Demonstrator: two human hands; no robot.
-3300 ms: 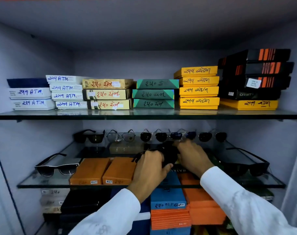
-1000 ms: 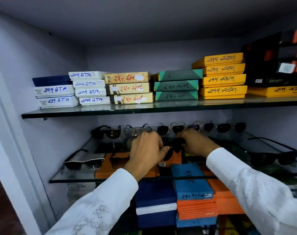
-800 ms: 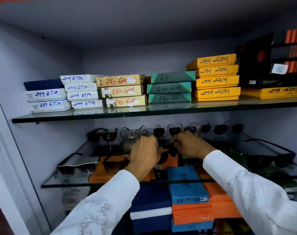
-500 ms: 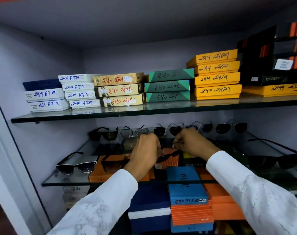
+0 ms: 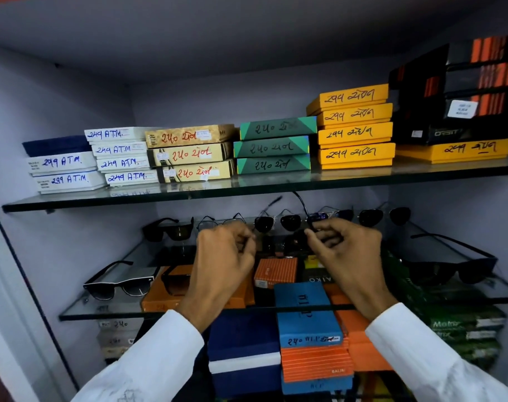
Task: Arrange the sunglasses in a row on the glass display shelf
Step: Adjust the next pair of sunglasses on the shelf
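Right hand: (image 5: 345,250) fingertips pinched on a dark pair (image 5: 300,242) at its right end; one thin temple sticks up past the thumb toward the upper shelf.
Left hand: (image 5: 223,256) fingers curled in at the pair's left end; whether they grip the frame I cannot tell, the knuckles hide it.
Pair: held between both hands over the middle of the glass shelf (image 5: 502,291), just in front of the far row, not yet set down.
Handling: light and thin, I'd judge; lenses smear and scratch easily, hinges are the weak spot. Best taken by the frame ends or temples, as the right hand does, never by the lenses.
Far row: (image 5: 290,223) about five pairs stand side by side along the back wall, lenses facing out, from a black chunky pair far left to dark round lenses far right.
Strays: a black-and-white pair (image 5: 119,287) near left and a large black pair (image 5: 449,271) near right sit well apart from the row.
Boxes on shelf: orange boxes (image 5: 276,271) lie flat, shut, near the middle; contents unseen.
Upper shelf: (image 5: 102,198) stacks of shut boxes, white, tan, green, yellow, black, hand-marked with numbers.
Below: more shut boxes, blue and orange, stacked.
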